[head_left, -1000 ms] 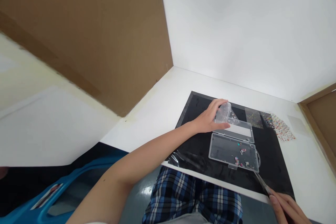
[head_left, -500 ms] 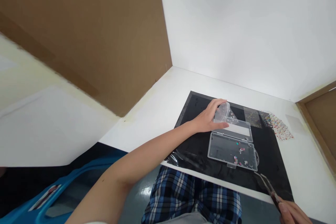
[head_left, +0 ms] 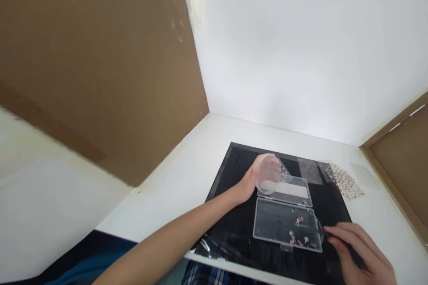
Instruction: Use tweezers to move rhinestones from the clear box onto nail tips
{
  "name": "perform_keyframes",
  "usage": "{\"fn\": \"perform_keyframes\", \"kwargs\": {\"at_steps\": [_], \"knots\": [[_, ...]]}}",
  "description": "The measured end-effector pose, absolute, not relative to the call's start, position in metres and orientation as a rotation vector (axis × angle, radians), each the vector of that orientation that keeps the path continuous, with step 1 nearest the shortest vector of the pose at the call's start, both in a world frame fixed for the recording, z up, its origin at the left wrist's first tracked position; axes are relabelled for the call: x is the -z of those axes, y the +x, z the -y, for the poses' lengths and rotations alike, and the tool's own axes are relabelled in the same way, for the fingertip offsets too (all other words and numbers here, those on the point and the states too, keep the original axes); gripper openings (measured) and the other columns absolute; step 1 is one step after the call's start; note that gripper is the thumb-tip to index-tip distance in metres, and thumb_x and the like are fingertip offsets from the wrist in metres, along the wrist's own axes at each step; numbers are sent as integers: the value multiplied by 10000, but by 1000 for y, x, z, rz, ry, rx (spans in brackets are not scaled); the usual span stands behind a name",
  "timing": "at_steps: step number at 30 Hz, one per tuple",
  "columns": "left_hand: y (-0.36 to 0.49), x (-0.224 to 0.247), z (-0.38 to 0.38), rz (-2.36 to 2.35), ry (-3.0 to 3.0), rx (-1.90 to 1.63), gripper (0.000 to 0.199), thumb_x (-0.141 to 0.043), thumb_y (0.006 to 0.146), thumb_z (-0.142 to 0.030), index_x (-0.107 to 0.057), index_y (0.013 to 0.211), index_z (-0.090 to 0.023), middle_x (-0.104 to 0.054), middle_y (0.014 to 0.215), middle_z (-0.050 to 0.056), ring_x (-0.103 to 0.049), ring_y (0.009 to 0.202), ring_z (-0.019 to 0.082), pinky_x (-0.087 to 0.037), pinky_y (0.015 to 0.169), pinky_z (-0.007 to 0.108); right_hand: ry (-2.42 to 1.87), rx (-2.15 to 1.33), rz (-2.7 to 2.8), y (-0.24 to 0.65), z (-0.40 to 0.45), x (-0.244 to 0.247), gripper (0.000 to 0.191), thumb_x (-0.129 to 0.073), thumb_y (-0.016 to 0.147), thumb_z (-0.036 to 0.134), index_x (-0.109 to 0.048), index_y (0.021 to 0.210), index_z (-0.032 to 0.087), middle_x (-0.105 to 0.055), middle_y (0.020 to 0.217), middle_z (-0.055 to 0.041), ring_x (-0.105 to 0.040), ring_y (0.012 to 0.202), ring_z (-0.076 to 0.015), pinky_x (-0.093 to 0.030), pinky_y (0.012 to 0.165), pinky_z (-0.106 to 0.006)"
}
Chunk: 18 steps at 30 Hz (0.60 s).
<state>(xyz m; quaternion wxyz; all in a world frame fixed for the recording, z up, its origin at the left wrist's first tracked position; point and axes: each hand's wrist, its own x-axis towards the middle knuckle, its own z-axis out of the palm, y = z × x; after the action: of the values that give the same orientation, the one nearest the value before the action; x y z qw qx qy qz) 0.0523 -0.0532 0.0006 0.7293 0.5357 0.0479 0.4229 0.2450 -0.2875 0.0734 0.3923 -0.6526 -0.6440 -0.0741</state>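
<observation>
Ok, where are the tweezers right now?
Lower right of the head view: the tweezers are in the right hand, pointing over the near half of the open clear plastic case, near small loose gems.

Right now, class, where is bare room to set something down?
White tabletop shows bare between the brown board and black mat, and behind the mat. Crowded: around the open case, left hand with clear cup, right hand and patterned sheets.

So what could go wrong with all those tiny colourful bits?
The tiny bits lie loose in the open case, so the tweezers in the right hand might bump it and scatter them. Also, the left hand holds the clear cup tilted beside them; if it slipped, it could jolt the case.
</observation>
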Motion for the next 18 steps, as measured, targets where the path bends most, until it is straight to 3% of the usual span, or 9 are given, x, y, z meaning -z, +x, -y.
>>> {"fn": "perform_keyframes", "kwargs": {"at_steps": [3,6,10,18], "knots": [[45,5,57,-77,1407,-1030,999,-712,716,-890,-417,1495,-340,-550,1458,176,-621,1289,370,-607,968,566,-1431,338,1812,243,224,-85,173,-588,1003,193,-744,997,265,-740,850,-41,-712,725,-167,-580,678,-271],[36,5,55,-63,1580,-1053,1201,-790,633,-868,-283,1588,-345,-466,1496,198,-574,1345,395,-545,1080,609,-1311,592,1936,243,182,-84,179,-564,1005,126,-705,1007,237,-744,846,-26,-707,736,-155,-565,727,-282],[32,5,48,-125,1742,-1178,1344,-831,421,-898,-376,1549,-327,-431,1435,179,-577,1295,418,-587,1034,608,-1324,712,1941,247,170,-75,194,-493,1039,127,-660,1006,220,-767,883,-29,-728,773,-149,-549,758,-282],[33,-4,33,-60,2072,-1635,1474,-799,293,-942,-337,1566,-360,-481,1290,135,-637,1186,376,-651,955,590,-1373,667,1981,252,181,-66,240,-470,1047,128,-678,978,227,-791,829,-12,-750,711,-130,-559,702,-254]]}}
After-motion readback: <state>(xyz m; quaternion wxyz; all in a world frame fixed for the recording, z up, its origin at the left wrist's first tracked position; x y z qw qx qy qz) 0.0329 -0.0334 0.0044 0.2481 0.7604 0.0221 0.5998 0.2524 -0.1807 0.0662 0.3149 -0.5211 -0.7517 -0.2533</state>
